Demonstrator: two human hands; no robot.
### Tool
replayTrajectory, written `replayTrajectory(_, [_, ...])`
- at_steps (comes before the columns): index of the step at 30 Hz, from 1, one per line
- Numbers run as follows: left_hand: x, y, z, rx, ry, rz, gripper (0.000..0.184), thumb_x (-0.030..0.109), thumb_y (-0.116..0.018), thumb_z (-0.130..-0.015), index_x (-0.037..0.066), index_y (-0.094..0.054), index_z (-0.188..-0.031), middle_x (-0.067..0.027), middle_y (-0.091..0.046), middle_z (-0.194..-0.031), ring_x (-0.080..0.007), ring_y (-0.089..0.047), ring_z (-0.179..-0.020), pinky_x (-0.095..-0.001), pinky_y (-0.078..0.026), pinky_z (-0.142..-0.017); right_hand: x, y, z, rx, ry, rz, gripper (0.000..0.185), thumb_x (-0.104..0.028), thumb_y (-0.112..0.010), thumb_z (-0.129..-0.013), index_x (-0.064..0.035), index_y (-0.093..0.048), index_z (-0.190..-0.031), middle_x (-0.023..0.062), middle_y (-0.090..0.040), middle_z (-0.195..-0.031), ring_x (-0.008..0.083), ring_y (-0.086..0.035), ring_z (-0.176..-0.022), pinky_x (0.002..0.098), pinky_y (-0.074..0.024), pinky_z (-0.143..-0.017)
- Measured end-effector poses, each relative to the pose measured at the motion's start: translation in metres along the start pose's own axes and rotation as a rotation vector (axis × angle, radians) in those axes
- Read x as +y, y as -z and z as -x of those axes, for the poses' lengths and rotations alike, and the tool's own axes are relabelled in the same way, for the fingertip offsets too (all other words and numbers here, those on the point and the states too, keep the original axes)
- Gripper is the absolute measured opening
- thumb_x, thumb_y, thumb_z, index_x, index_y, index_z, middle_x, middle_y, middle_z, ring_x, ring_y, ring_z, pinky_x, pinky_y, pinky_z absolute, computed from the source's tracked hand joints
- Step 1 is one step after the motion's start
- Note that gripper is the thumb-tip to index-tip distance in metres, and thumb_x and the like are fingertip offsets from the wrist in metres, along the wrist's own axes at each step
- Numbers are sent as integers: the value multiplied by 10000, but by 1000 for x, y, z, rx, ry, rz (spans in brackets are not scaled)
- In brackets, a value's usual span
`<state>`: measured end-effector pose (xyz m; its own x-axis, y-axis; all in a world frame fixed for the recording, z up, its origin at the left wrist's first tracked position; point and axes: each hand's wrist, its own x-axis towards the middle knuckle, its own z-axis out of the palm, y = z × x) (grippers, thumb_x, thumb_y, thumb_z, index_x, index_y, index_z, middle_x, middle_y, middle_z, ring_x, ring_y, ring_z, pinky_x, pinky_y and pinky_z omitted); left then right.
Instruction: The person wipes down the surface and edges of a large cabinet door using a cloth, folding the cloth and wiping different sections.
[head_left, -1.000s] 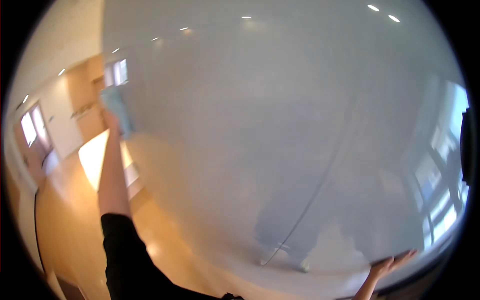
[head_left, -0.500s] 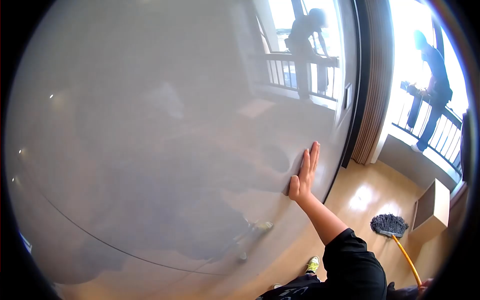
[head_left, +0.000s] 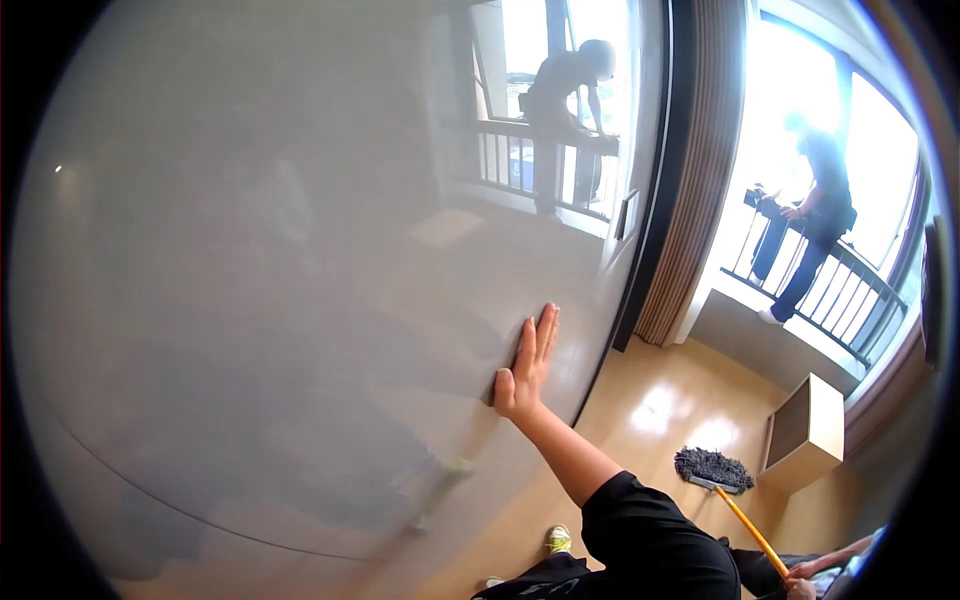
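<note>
Glossy grey panel [head_left: 300, 260] standing upright, right hand [head_left: 526, 372] laid against it near the right edge, fingers [head_left: 544, 338] unclenched and pointing up, thumb [head_left: 505, 388] apart from them, forearm [head_left: 568, 455] slanting up from a black sleeve [head_left: 650, 530]

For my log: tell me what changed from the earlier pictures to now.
The view swung right: the left hand and its light-blue cloth went out of view, release unclear; the yellow-handled, shaggy grey mop came in. Between the last two pictures, the bare right hand stayed against the glossy grey panel.
</note>
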<state>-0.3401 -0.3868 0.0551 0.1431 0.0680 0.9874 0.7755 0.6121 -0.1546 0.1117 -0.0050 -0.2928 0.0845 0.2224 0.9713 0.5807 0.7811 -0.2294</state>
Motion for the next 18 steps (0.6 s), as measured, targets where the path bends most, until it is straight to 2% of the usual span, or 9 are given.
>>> replayTrajectory(4, [46,-6,-18,29,-62,48,495,376,-538,-953,37,-561,-1313,-156,-550,-1328,-331,-492,-1244,-447,-358,-1033,0,-1,0,-9,-3,-3,709,-379,-395,-941,40,-296,-1504,397,-134,-1566,571,-123,-1458,648,-75,-1163])
replayTrajectory(9, [107,-9,-50,62,-130,94,501,355,-545,-952,35,-549,-1338,-148,-528,-1372,-327,-466,-1286,-444,-338,-1063,-4,7,-7,5,-62,-29,662,-406,-422,-913,61,-445,-1382,412,-192,-1540,578,-150,-1445,655,-81,-1159])
replayTrajectory(12, [148,-11,-74,83,-172,107,506,343,-549,-951,34,-542,-1352,-144,-515,-1398,-325,-450,-1310,-442,-325,-1081,0,12,-18,-9,-77,-22,669,-434,-432,-914,49,-462,-1375,407,-201,-1539,575,-155,-1445,648,-76,-1163])
replayTrajectory(18, [232,-20,-117,101,-230,151,519,318,-557,-949,33,-528,-1382,-134,-488,-1451,-320,-419,-1360,-439,-301,-1117,19,11,-35,-62,-109,-95,641,-503,-509,-911,-51,-541,-1364,394,-233,-1534,565,-150,-1451,645,-52,-1168])
